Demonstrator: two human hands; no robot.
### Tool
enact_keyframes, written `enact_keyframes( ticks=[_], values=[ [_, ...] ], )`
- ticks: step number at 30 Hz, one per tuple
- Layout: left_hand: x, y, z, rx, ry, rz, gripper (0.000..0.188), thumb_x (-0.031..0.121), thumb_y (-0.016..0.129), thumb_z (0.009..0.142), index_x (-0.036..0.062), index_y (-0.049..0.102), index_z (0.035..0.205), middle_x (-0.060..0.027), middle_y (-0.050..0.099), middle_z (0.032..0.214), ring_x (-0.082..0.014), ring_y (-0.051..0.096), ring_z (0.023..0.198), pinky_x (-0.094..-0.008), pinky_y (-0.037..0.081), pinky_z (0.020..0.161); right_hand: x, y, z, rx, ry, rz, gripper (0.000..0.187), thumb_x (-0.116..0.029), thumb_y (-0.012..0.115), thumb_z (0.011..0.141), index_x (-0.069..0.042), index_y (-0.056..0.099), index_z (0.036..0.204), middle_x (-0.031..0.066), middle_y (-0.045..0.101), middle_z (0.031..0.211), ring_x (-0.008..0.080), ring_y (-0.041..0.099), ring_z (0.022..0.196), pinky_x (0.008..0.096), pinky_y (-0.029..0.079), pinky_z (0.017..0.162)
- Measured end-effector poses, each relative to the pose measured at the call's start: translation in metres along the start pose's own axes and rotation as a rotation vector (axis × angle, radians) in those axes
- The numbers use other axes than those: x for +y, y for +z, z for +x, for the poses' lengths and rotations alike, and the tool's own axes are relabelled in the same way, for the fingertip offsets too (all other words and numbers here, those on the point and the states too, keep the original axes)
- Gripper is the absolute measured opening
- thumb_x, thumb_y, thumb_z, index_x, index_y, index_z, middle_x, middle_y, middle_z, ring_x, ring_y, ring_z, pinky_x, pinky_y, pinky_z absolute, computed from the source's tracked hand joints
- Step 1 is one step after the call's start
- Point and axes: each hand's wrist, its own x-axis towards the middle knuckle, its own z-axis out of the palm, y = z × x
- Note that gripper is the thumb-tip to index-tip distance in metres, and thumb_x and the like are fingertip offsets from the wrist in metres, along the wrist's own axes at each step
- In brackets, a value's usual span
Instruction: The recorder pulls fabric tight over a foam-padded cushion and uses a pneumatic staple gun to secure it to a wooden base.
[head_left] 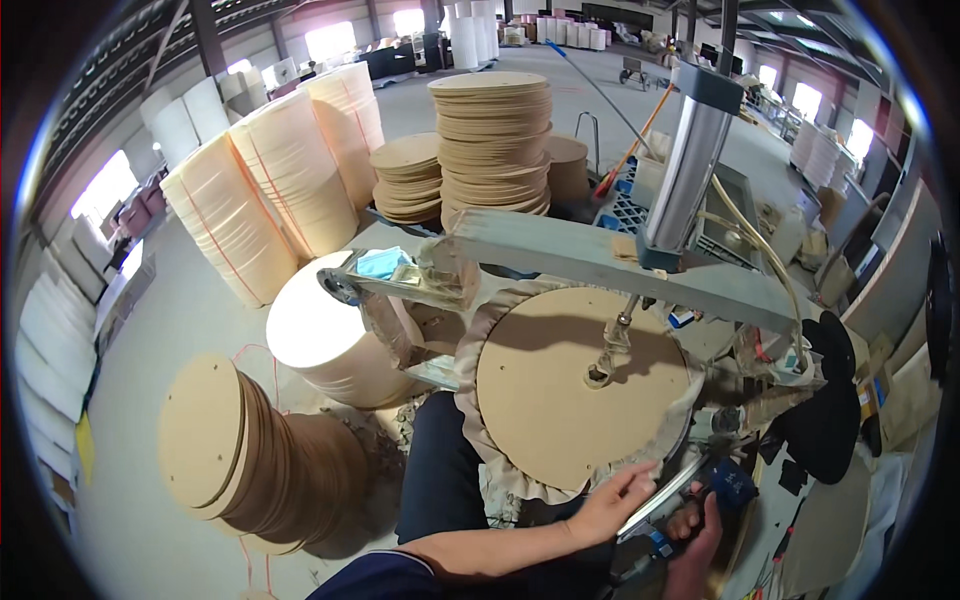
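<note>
The left hand [612,503] lies uncurled by the fabric [503,476] edge, perhaps to steady it, while the right hand [697,525] grasps a blue tool [735,484], and ahead of both a rod [628,311] presumably pins the round board [555,390].

a round board [540,430] lies within a fabric cover [467,392] beneath a pneumatic cylinder [690,160] on a crossbeam [560,247], with a stack of discs [200,440] at the near left, a roll [320,325] behind it, disc piles [495,145] beyond the crossbeam, further rolls [280,165] to their left, and a staple gun [735,484] at the cover's near right.
</note>
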Motion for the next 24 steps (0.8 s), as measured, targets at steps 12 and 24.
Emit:
enact_keyframes(
  ticks=[12, 24],
  values=[
    [0.248, -0.246, 0.025, 0.348, 0.589, -0.420, 0.033, 0.014, 0.047, 0.106, 0.0026, 0.061, 0.134, -0.0047, 0.071, 0.108, -0.0165, 0.067, 0.095, -0.0329, 0.054, 0.088, 0.005, -0.052, -0.024, 0.210, -0.143, -0.446, 0.026, -0.021, 0.067, 0.099, -0.003, 0.065, 0.118, -0.0009, 0.046, 0.057, 0.0128, 0.045, 0.041, 0.0318, 0.041, 0.041],
    [0.303, -0.254, 0.019, 0.592, 0.552, 1.251, 0.044, 0.011, 0.061, 0.091, 0.0164, 0.066, 0.134, -0.0104, 0.069, 0.096, -0.0233, 0.068, 0.078, -0.0380, 0.054, 0.074, 0.020, -0.049, -0.060, 0.330, -0.130, -0.580, 0.022, -0.014, 0.071, 0.097, -0.003, 0.068, 0.079, 0.0079, 0.057, 0.057, 0.0217, 0.056, 0.050, 0.0366, 0.046, 0.053]
  ],
)
